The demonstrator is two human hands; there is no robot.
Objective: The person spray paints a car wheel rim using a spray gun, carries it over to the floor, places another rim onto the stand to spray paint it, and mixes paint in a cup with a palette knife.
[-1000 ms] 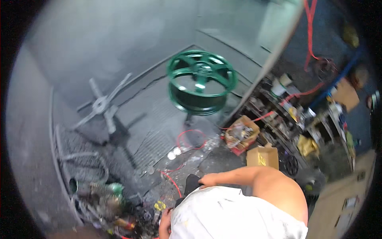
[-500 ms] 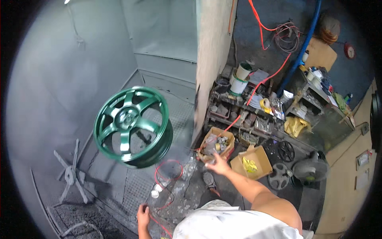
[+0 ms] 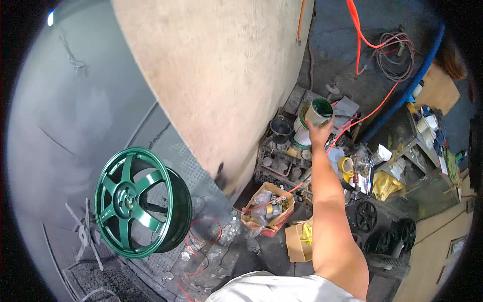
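My right hand (image 3: 320, 134) reaches far forward over the shelf, its fingers closed round the lower side of a whitish paint cup (image 3: 316, 117) with green paint inside. The cup is just above a white paint tin (image 3: 302, 135) with a green-stained rim, partly hidden by the cup and hand. My left hand is out of view. To the left, a glossy green six-spoke wheel rim (image 3: 126, 200) appears raised above the floor; what supports it cannot be seen.
A pale partition wall (image 3: 211, 75) separates the wheel rim from the shelf. Cardboard boxes (image 3: 297, 246) stand below my right arm. An orange hose (image 3: 370, 117) crosses the shelf, and a grey star-shaped stand (image 3: 84, 234) is at far left. Dark wheel covers (image 3: 366, 216) lie at right.
My right hand has moved forward from above the boxes and taken hold of the paint cup. My left hand has left the view. The view has turned right.
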